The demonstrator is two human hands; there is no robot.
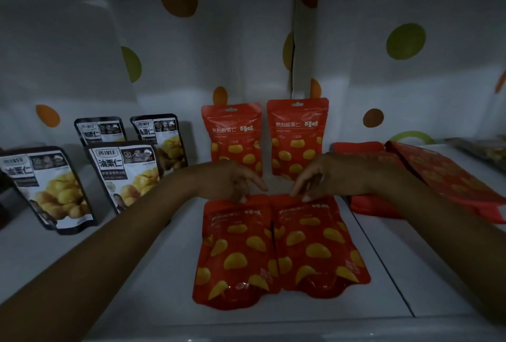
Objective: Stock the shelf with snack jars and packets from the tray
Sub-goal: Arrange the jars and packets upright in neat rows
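On the white shelf (164,273), the left red chestnut packet (235,251) is pinched at its top edge by the left hand (232,181), and the right red chestnut packet (315,243) by the right hand (317,174). A front row appears to be in hand; both packets likely need to be stood upright and then released.

"油栗仁" on white packet (124,174); "百草味" on red packet (298,139)

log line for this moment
left hand: touches front-left red plastic packet top | right hand: touches front-right red plastic packet top | grip: unclear
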